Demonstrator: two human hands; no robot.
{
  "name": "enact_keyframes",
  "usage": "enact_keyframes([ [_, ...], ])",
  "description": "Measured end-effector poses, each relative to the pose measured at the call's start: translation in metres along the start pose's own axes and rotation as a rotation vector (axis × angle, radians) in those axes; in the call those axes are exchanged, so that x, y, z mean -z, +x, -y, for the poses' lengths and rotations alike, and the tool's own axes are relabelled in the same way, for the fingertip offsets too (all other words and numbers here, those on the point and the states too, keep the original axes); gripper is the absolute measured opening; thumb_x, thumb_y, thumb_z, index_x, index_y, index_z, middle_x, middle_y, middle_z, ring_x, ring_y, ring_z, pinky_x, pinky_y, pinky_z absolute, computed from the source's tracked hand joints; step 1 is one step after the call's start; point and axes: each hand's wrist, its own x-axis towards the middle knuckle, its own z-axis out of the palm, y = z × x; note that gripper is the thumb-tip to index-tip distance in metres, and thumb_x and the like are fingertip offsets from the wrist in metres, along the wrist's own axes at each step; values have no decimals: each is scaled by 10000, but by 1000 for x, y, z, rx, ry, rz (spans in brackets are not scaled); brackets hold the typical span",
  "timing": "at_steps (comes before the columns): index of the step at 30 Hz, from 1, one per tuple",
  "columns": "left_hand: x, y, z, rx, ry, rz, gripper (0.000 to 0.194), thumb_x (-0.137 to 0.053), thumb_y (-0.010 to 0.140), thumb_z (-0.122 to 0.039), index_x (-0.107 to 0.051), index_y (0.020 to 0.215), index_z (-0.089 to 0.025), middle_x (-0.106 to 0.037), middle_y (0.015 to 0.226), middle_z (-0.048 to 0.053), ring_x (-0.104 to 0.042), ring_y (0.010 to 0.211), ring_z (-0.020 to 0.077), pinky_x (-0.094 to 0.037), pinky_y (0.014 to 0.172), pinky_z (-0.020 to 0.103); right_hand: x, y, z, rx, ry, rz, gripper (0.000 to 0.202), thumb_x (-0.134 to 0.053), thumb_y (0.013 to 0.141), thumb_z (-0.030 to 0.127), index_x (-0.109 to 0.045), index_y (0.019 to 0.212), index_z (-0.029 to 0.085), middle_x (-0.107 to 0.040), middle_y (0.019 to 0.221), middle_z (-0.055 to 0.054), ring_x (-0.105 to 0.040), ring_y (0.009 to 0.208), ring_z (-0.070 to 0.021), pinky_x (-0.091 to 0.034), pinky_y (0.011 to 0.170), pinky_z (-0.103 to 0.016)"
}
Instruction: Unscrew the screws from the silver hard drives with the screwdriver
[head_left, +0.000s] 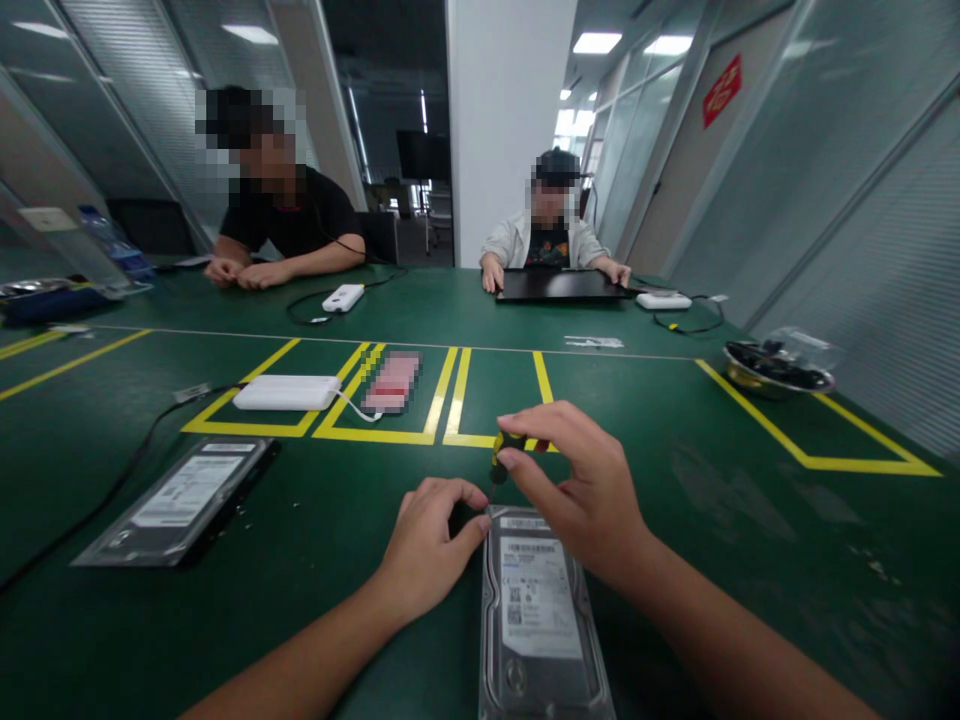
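In a glass-walled office, across a green table [225,620] marked with yellow tape [382,438], you work at a hard drive. Your right hand [592,490] grips a small screwdriver [499,468] between thumb and fingers, its shaft pointing down at the drive's far corner. Your left hand [420,550] meets it there, thumb and forefinger nearly together; whether they pinch anything cannot be told. The hard drive [540,600] lies label up below your right hand, cover on. The job looks to be in its screw-turning stage, with tool and drive lined up; opening the drive, if that is the aim, remains undone, and no turned or removed screw can be made out. Left of your left hand, small specks [296,504] too tiny to identify lie near a second hard drive [191,490], also label up and covered, seemingly yet to be opened. Beyond your hands sit a white power bank [285,392] and, across the table, two people, one [517,240] holding a black panel [562,286].
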Motion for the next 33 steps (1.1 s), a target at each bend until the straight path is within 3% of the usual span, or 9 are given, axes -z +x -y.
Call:
enact_keyframes([
  [5, -1, 0, 1, -8, -1, -11, 115, -625, 852, -274, -643, 964, -255, -679, 1028, -19, -559, 1029, 232, -359, 879, 383, -2, -3, -1, 15, 20, 21, 290, -658, 852, 134, -651, 1134, 203, -685, 1067, -50, -630, 982, -159, -526, 771, -304],
  [11, -1, -1, 1, -5, -2, -4, 112, -623, 858, -279, -647, 966, -259, -680, 1023, -23, -557, 1025, 228, -363, 878, 384, -2, -3, -1, 9, -28, -38, 209, -718, 827, 175, -676, 1030, 196, -656, 921, -33, -620, 876, -147, -529, 747, -300],
  [16, 0, -1, 0, -3, -7, -7, 114, -617, 859, -275, -648, 967, -254, -680, 1023, -16, -557, 1029, 229, -362, 889, 387, 1, -2, -1, 33, -9, 48, 301, -606, 869, 98, -636, 1143, 218, -703, 1113, -38, -636, 1045, -157, -518, 886, -334],
  [19, 0, 0, 0, -1, -7, -7, 111, -621, 853, -280, -648, 958, -252, -679, 1018, -13, -558, 1026, 235, -367, 885, 388, -1, -3, -2, 26, 8, 36, 289, -650, 855, 135, -643, 1136, 201, -679, 1114, -62, -627, 1045, -165, -524, 856, -323],
  [24, -1, 0, 1, -4, -2, -13, 113, -620, 854, -287, -648, 960, -259, -680, 1028, -15, -557, 1030, 237, -370, 881, 389, -3, -3, -2, 14, -21, -39, 236, -741, 807, 186, -672, 1032, 186, -641, 917, -36, -609, 880, -149, -517, 746, -298],
  [29, 0, -1, 0, 1, 1, -12, 122, -621, 852, -284, -649, 968, -256, -681, 1027, -12, -561, 1035, 239, -371, 891, 395, 0, -1, -2, 25, -15, 19, 269, -635, 847, 102, -646, 1099, 196, -700, 1022, -33, -634, 957, -147, -517, 822, -312],
  [33, -1, -2, 0, -5, -2, -17, 115, -617, 851, -287, -646, 956, -252, -681, 1028, -3, -558, 1036, 243, -374, 892, 395, -2, -3, -3, 16, 18, 18, 293, -654, 840, 122, -638, 1122, 200, -687, 1064, -45, -630, 985, -160, -522, 805, -318],
])
